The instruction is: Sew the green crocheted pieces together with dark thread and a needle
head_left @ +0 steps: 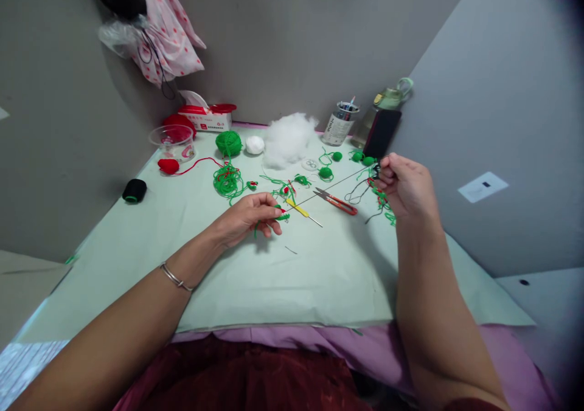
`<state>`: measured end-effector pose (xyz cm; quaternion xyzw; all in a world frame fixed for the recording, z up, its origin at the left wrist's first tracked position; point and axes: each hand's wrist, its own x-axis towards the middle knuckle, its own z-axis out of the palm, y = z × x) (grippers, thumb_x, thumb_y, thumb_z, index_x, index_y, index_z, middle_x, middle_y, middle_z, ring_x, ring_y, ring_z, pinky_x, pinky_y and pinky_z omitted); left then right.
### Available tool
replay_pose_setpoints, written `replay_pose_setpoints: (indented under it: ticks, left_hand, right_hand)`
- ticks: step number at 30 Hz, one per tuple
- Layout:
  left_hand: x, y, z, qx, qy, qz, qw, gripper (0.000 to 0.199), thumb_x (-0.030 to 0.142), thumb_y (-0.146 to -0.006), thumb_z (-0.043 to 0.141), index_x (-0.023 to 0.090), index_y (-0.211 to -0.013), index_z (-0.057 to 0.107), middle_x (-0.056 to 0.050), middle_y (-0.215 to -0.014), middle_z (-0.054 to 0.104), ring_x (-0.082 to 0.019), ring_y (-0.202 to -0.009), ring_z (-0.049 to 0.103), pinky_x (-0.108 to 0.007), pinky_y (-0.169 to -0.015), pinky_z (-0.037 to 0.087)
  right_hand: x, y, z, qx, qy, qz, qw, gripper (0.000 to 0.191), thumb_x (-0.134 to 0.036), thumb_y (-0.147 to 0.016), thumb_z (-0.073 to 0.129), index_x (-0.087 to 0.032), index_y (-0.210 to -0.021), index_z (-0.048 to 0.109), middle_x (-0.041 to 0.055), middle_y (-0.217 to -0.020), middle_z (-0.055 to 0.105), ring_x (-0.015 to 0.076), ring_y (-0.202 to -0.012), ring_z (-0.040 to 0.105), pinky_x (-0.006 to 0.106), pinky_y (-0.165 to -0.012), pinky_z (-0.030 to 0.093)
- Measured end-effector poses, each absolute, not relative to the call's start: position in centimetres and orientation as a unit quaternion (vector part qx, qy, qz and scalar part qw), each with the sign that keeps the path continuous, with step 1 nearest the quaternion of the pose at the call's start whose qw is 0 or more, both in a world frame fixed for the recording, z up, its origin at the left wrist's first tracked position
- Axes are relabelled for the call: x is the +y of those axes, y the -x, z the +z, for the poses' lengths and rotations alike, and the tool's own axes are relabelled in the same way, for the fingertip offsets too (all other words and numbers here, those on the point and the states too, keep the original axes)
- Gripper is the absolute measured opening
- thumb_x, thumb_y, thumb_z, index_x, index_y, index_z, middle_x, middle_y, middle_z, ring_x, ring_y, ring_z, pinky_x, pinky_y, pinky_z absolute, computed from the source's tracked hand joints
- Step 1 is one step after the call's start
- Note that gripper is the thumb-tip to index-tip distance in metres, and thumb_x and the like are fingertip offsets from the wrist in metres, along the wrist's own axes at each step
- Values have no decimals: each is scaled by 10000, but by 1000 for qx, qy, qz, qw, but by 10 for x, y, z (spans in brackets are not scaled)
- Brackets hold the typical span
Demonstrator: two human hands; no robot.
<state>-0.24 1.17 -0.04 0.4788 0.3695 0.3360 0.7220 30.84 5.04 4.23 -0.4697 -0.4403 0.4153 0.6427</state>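
Observation:
My left hand (253,216) pinches a small crocheted piece (284,216) in green, red and white between thumb and fingers, low over the table. From that piece a dark thread (335,183) runs taut up to my right hand (406,186), raised on the right with its fingers closed on the thread. Whether a needle is also in those fingers I cannot make out. Beneath the thread lie a yellow-handled crochet hook (298,209) and orange-handled thread snips (337,201). A loose dark strand (360,195) hangs or lies near my right hand.
Green yarn (228,180) lies tangled below a green yarn ball (229,143). White stuffing (289,138), a pen can (340,124), a bottle (387,101) and a dark phone (383,132) stand behind. Leftward are a clear tub (176,149) and black thread spool (134,190). Walls enclose the table.

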Motion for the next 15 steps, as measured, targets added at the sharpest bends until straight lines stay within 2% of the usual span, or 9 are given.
replay_pose_setpoints:
  ticks: [5,10,15]
  left_hand:
    - [13,3,-2,372,-477,336,722,240,248,-735,772,175,-791,551,13,-628,649,-109,-540,632,-215,-467,418]
    - [13,3,-3,371,-478,341,720,256,262,-722,792,176,-773,557,4,-636,654,-112,-543,630,-218,-465,419]
    - [13,3,-2,368,-480,341,719,245,267,-726,790,179,-762,564,-4,-637,655,-125,-570,640,-230,-482,438]
  right_hand:
    - [51,-310,43,-434,475,402,652,242,-263,-855,694,-141,-672,594,-54,-547,361,59,-494,299,187,-450,267]
    - [50,-312,42,-443,474,394,651,245,-275,-879,681,-165,-679,593,-45,-586,345,68,-518,288,237,-475,230]
    - [50,-314,42,-452,477,380,651,241,-313,-836,712,-178,-678,588,-42,-598,342,78,-529,276,272,-485,195]
